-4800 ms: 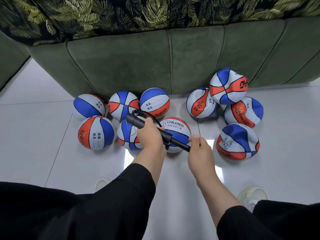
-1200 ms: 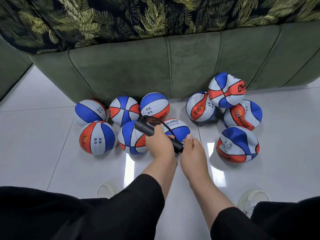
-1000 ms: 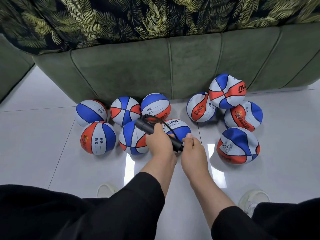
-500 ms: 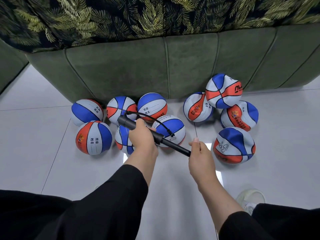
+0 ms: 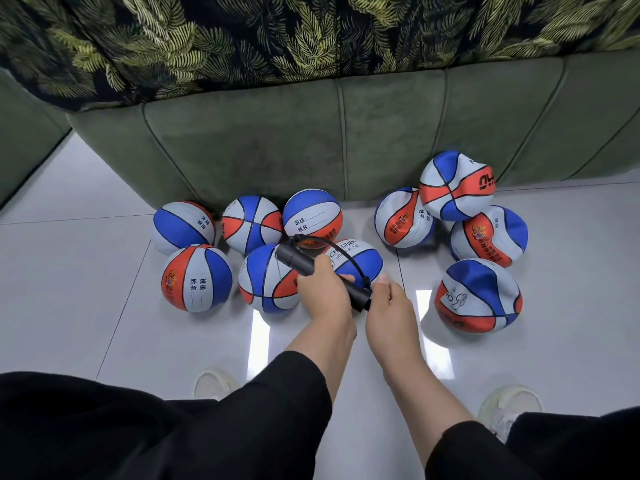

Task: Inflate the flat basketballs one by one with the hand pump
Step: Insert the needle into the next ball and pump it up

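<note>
Ten basketballs (image 5: pixel 196 277) on the floor, one hand pump (image 5: pixel 301 263), two hands (image 5: pixel 325 292), two pale shoes (image 5: pixel 509 408), one green sofa (image 5: pixel 277 147).

Basketballs (image 5: pixel 197 277) crowd sofa (image 5: pixel 277 140) base (two clusters); open floor (image 5: pixel 69 306) left, near side.

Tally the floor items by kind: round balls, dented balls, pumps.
Round basketballs: 6, e.g. the ball marked CHILDREN
Dented basketballs: 4, e.g. the ball nearest the right shoe
Hand pump: 1, held by the left hand and right hand
Total: 11
</note>
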`<state>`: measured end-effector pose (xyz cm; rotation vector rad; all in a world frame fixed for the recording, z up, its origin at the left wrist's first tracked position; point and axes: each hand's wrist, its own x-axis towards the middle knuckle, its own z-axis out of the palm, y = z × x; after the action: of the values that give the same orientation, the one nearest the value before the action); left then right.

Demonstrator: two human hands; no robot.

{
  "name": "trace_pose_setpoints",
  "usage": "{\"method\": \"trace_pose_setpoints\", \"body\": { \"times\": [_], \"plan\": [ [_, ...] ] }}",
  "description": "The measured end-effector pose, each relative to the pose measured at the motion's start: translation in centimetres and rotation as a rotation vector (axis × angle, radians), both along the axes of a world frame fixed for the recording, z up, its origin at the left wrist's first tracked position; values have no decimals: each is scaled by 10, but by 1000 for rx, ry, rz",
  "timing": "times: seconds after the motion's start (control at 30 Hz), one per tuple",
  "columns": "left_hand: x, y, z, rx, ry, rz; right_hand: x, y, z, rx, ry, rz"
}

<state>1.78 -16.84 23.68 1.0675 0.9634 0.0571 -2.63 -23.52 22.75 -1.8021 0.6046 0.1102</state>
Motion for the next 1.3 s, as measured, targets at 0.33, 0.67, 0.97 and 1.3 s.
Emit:
{"method": "trace_pose_setpoints", "body": {
  "times": [0.33,0.67,0.97,1.3],
  "plan": [
    [30,41,-4,18,25,33,-6,-19,-13,10,47,-27],
    [26,25,-3,34,14,52,1,-18,-11,-6,30,-13],
    [6,1,1,1,-7,-31,8,0,-4,49,15,-17],
    [34,40,-5,15,8,34,-3,-12,-11,35,36,-7]
  ]
}}
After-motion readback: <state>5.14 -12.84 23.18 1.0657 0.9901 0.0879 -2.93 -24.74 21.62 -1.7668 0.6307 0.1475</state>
